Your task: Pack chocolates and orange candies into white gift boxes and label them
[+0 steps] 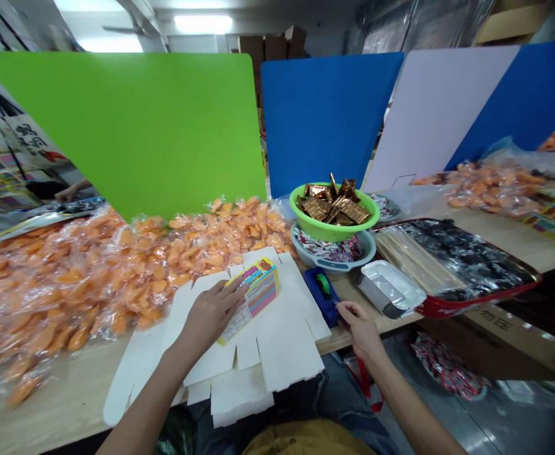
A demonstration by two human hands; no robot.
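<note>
My left hand [215, 309] is closed around the top edge of a small printed cardboard box [258, 294], yellow, pink and blue, which stands tilted over a stack of flat white cartons [282, 341]. To the right sits a blue tape dispenser [322, 297] with a green roll core. Thumb and forefinger of my right hand [360, 325] pinch at the dispenser's near end, where the tape comes off. The tape itself is too thin to make out clearly. Beside that hand lies a stack of foil trays [391, 287].
Wrapped orange pieces [164, 272] heap across the left of the table. A green bowl [372, 215] of brown-gold packets rests on a grey bowl [325, 262] of small sachets. At right, a red-rimmed tray [476, 306] holds black packets and wooden sticks. Green [140, 126] and blue [325, 120] panels stand behind.
</note>
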